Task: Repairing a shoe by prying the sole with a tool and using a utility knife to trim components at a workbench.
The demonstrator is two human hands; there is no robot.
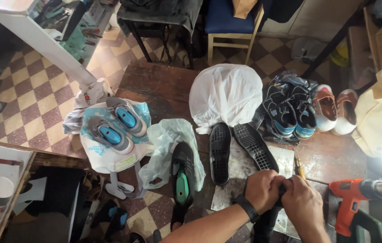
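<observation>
My left hand and my right hand are closed together on a dark object, apparently a black shoe, at the near edge of a wooden worktable. A black wristband sits on my left wrist. Just beyond my hands lie two black soles, tread side up, on a pale sheet. To the left a black shoe with a green insole rests on a clear plastic bag.
A red heat gun lies at the right. A pair of grey and blue shoes sits on a white bag at the left. A white bag, black and blue sneakers, white shoes and a chair lie farther off.
</observation>
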